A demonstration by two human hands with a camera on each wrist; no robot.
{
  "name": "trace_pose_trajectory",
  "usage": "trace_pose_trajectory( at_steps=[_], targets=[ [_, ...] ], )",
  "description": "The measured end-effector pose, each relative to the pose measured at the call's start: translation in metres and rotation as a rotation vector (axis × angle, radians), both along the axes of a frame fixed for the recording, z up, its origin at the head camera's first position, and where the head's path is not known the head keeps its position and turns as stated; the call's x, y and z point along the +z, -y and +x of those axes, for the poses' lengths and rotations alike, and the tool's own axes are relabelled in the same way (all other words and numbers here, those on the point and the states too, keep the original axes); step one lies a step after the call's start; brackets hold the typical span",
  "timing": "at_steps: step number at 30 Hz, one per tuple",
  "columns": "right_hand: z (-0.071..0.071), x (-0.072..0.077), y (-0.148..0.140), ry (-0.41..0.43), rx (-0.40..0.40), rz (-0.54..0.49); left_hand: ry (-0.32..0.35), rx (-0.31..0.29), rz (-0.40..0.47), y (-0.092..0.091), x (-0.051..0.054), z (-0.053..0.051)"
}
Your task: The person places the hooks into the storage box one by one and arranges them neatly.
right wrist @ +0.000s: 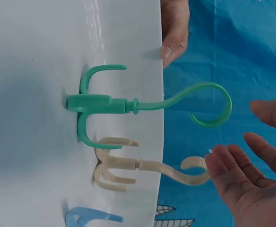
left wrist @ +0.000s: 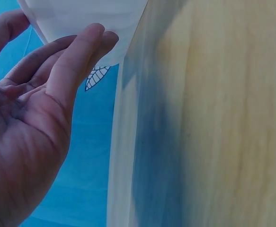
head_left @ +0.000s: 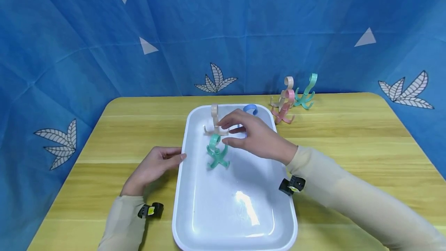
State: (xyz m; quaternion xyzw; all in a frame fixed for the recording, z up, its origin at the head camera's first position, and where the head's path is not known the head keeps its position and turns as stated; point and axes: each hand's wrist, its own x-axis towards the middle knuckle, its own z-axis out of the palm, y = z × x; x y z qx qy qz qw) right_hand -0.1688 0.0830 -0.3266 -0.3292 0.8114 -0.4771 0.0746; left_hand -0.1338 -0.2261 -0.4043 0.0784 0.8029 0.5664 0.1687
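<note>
Head view puts our right hand (head_left: 256, 134) over the white tray (head_left: 216, 204), thumb and fingers spread and empty, close to the top of the green four-pronged hook (head_left: 218, 159), which stands upright in the tray, nearer us than the beige hook (head_left: 214, 112). Our left hand (head_left: 153, 165) pinches the tray's left rim; we judge it best to hold that rim steady and move the right fingers gently, so neither hook gets knocked over.
</note>
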Motion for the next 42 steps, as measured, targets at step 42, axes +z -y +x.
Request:
trace_pose_trajectory(
  at_steps=[42],
  targets=[
    [-0.021,0.018,-0.131,-0.054,-0.46,-0.087,0.009,-0.036,-0.038,0.003,0.001,-0.002]
  ],
)
